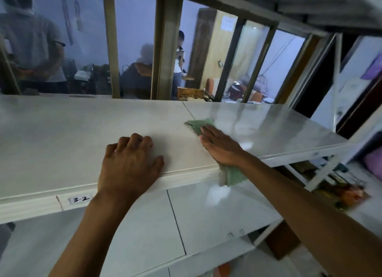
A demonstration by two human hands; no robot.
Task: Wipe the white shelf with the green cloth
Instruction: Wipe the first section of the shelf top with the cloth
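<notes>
The white shelf (62, 136) runs across the middle of the head view, with a seam right of centre. The green cloth (199, 124) lies flat on it just right of that seam, and one end hangs over the front edge. My right hand (220, 145) presses flat on the cloth, fingers together and pointing away from me. My left hand (129, 163) rests on the shelf near its front edge, fingers curled, holding nothing. The shelf surface to the right of the cloth looks glossy.
A lower white shelf (144, 225) sits below, and another shelf (310, 5) hangs overhead at the top right. A label reading 3-2 (79, 199) is stuck on the front lip. Behind the glass partition (134, 38) stand people and furniture. Colourful items (347, 194) lie at the lower right.
</notes>
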